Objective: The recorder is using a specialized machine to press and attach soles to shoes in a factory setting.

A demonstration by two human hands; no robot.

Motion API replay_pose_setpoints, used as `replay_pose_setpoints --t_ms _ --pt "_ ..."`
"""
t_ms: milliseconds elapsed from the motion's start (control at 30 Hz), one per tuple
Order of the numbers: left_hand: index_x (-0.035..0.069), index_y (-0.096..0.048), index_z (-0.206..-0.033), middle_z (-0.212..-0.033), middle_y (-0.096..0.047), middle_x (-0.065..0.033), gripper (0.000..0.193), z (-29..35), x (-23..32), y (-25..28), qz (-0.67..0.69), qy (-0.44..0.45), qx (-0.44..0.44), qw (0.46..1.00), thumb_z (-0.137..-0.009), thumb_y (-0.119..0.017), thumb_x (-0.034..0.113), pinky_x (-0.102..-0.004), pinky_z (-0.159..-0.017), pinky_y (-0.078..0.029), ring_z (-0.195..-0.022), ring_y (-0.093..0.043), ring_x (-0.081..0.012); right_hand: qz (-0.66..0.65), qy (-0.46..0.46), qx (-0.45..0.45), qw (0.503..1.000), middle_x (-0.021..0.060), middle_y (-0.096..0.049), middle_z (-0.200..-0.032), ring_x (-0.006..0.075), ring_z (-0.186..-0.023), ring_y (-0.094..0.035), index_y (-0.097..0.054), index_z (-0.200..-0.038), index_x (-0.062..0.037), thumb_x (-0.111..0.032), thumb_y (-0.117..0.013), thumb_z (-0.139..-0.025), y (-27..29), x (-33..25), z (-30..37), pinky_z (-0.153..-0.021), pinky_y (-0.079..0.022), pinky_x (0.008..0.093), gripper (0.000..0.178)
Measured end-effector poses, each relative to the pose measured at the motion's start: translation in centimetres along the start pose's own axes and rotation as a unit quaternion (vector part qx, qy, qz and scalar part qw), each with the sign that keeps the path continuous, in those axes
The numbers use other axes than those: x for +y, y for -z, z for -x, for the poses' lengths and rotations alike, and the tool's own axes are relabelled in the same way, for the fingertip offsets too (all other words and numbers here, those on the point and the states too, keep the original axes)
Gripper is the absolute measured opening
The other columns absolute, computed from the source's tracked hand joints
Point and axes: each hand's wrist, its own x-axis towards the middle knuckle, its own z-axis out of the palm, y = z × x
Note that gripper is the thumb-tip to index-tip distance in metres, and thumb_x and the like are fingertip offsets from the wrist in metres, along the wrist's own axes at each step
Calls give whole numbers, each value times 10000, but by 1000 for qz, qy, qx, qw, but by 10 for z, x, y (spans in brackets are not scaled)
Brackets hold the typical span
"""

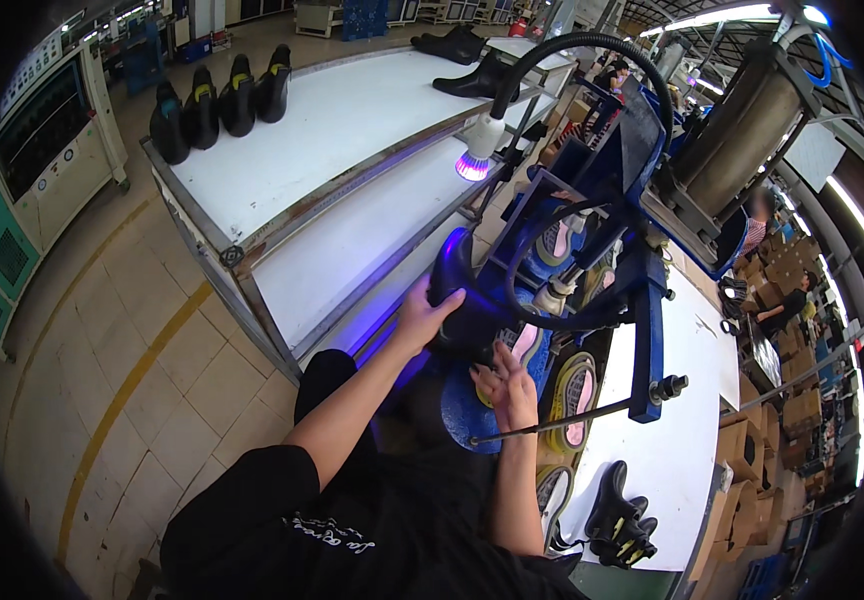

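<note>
A black shoe (467, 325), ankle-boot shaped, is gripped in my left hand (424, 318), thumb across its side. Violet light tints its upper end. My right hand (508, 388) is just below the shoe's lower end, fingers spread and bent. Its fingertips come close to the shoe; whether they touch cannot be made out. Behind that hand is a round blue plate (462, 415) of the machine. Above the shoe, a lamp (476, 148) glowing violet hangs on a black flexible neck.
Several black shoes (237, 95) stand on a white rack (302, 140) at left, two more at its far end. Blue machine arms (644, 345) rise at right, with a thin rod near my right wrist. Soles (574, 400) lie alongside; black shoes (617, 515) sit on the white table.
</note>
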Motion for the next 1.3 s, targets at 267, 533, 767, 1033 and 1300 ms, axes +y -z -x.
replay_pose_setpoints --t_ms 267,533,767,1033,1300 --pt "118 -303 -1653 -1729 -229 -188 690 -12 -22 40 707 153 -305 620 -1076 -527 420 -674 -1166 -398 -1483 -407 -491 84 66 -94 990 254 -741 -1045 431 -1111 -690 -680 -1194 76 -633 -533 -1028 -3 -23 95 -1038 -496 550 743" --pt "51 -419 -1585 -1655 -376 -221 580 -81 -32 48 852 227 -158 444 -1072 -569 277 -616 -1172 -439 -1478 -439 -434 123 101 -1 987 215 -733 -1119 361 -1090 -705 -681 -1167 73 -511 -602 -1043 3 -19 107 -997 -522 490 603" --pt "-40 -522 -1473 -1500 -553 -266 476 -114 -33 54 796 294 -73 524 -1075 -545 221 -615 -1201 -414 -1442 -460 -481 431 319 238 810 283 -548 -1490 356 -1354 -571 -476 -1510 78 -605 -608 -1013 -31 -29 111 -1144 -424 478 855" --pt "-30 -618 -1303 -1318 -677 -224 392 -91 -4 57 701 299 -20 647 -1115 -407 241 -682 -1181 -407 -1313 -586 -456 620 558 119 540 326 -640 -1333 502 -1253 -610 -471 -1469 34 -481 -631 -1023 -51 0 106 -1026 -450 634 699" --pt "50 -657 -1144 -1026 -727 -167 307 -53 47 31 524 322 15 788 -1117 -442 268 -739 -1107 -438 -1022 -711 -347 458 248 109 847 255 -548 -1533 337 -1428 -541 -437 -1557 50 -170 -714 -978 -167 -22 10 -1187 -372 385 678"
